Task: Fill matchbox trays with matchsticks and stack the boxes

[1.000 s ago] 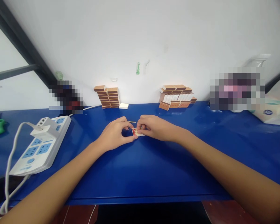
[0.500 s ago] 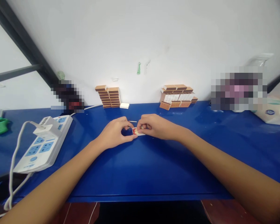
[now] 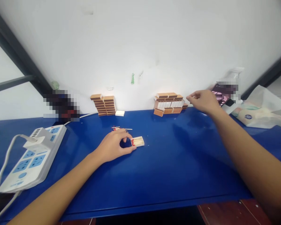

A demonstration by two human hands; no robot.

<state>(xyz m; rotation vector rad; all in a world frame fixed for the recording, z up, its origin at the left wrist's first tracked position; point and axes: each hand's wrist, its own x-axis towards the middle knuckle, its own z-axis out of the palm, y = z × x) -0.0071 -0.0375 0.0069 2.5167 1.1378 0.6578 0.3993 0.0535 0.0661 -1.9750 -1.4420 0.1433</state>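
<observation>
A small white matchbox tray with red-tipped matches in it lies on the blue table. My left hand grips its left end between thumb and fingers. Loose matches lie just behind that hand. My right hand is raised at the right, beside the right-hand matchbox pile; its fingers are drawn together, and whether they hold anything is too small to tell. Against the wall at the left stand stacked matchboxes, with a white tray beside them.
A white power strip with a plugged-in charger and cable lies on the left of the blue table. At the right are a pink and dark object and a plastic tissue pack. A wall rises behind.
My right hand has left the match tray and moved right and up toward the right-hand pile. My left hand still grips the tray. The camera view has shifted slightly.
</observation>
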